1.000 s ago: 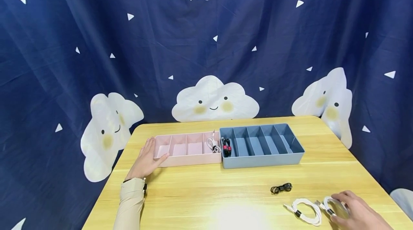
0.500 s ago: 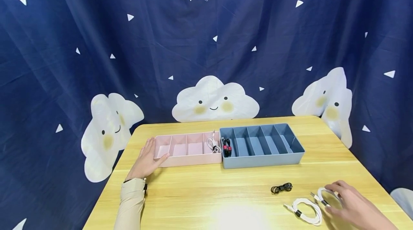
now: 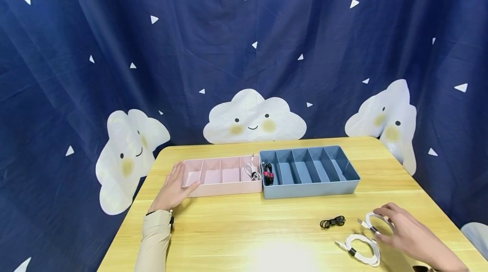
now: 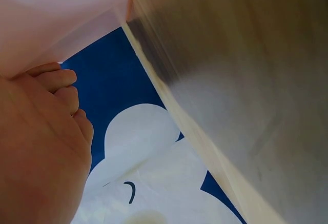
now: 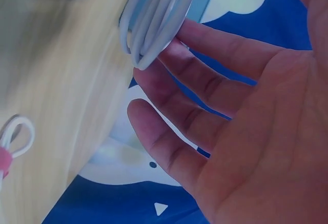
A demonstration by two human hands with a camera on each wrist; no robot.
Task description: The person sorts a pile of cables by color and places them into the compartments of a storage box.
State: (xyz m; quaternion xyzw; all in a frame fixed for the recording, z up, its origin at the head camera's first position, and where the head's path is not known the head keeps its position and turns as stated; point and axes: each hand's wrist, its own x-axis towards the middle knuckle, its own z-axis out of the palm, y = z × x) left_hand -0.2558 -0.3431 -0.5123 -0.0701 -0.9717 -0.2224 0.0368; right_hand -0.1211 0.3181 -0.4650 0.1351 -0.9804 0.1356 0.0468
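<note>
In the head view my right hand (image 3: 413,234) pinches a coiled white cable (image 3: 368,217) above the table, its plug pointing left. The right wrist view shows the white loops (image 5: 154,34) at the fingertips. Another coiled white cable (image 3: 375,259), with a black tie, lies on the table just below that hand. A small bundled black cable (image 3: 338,221) lies to the left. My left hand (image 3: 171,189) rests at the left end of the pink divided box (image 3: 225,189), fingers extended along its end wall and thumb at the front. That box's wall (image 4: 56,24) fills the left wrist view's upper left.
Against the pink box's right end stands a blue divided box (image 3: 312,189). Its leftmost compartment holds a black cable (image 3: 268,174) with red ties. A white cable (image 3: 251,172) sits in the rightmost pink compartment. A patterned blue curtain (image 3: 244,64) hangs behind the wooden table (image 3: 228,229).
My right hand has lifted the coiled white cable and moved it up and left, away from its place beside the other white one. The left hand stays at the pink box.
</note>
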